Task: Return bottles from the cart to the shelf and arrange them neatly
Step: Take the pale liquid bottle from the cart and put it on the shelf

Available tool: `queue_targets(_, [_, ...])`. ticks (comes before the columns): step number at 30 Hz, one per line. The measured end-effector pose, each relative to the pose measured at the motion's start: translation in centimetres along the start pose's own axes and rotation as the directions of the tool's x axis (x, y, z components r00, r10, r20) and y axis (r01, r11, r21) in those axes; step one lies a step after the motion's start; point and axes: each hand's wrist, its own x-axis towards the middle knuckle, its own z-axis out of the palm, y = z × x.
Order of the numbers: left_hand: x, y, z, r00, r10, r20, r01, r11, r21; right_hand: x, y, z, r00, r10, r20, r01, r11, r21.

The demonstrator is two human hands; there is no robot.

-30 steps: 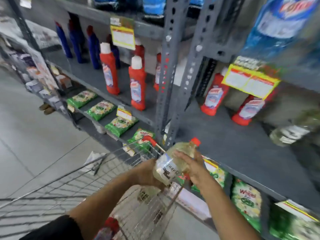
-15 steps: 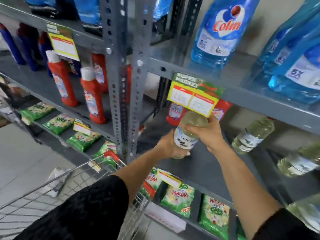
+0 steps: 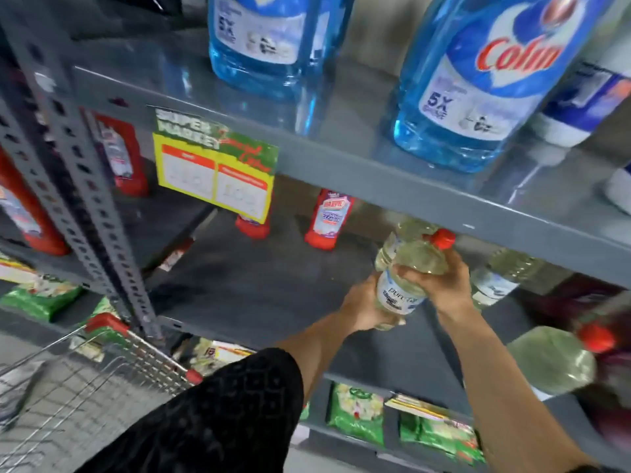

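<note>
Head view, close above shelf (image 3: 239, 288)

Grey metal racking (image 3: 375, 179), pale floor (image 3: 20, 343)

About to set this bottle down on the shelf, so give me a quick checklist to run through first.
1. Grip: left hand under the base, right hand over the bottle: ok.
2. Cap on: ok.
3. Bottle upright: not ok, tilted.
4. Headroom: cap close beneath the upper shelf edge: not ok.
5. Bare shelf left of the hands: ok.
6. Spot next to the matching bottle: cannot tell, hands hide it.
</note>
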Motion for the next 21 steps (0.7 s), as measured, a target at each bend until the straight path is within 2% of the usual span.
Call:
queue_targets(8, [2.2,-0.3,2.9,0.999,0.010,-0.033,-0.012,0.997,-0.076,1.3,1.9,-1.5,0.998,-0.062,-0.026,0.063,0.998,0.017])
queue_targets(11, [2.1,-0.3,2.9,1.000,0.003,-0.030,-0.004,1.000,-0.024,1.0,2.1,-1.5,0.992,-0.121,-0.047,0.119,0.992,-0.046])
queue_targets(13, [1.5,-0.4,2.6,0.999,0.016,-0.030,-0.014,0.999,0.041,0.5,2.7,-1.4,0.965,-0.206,-0.162,0.191,0.977,-0.099])
queue_targets(16, [-0.7,-1.9,0.5,0.996,0.074,-0.059,-0.061,0.979,0.193,-1.6,3.6,0.2,0.865,-0.278,-0.417,0.267,0.960,-0.086])
queue_targets(18, [-3.2,-4.3,-2.0,0.985,0.150,-0.086,-0.112,0.933,0.342,-4.1,3.5,2.5,0.794,-0.299,-0.529,0.284,0.952,-0.112])
queue_targets(19, [-5.1,-6.1,-3.8,0.968,0.235,-0.091,-0.178,0.891,0.417,-6.0,3.0,4.4,0.772,-0.334,-0.541,0.301,0.941,-0.151])
queue_targets(21, [-8.7,-9.7,-6.7,0.901,0.425,-0.091,-0.317,0.786,0.530,-9.1,2.5,8.3,0.776,-0.377,-0.505,0.334,0.926,-0.178])
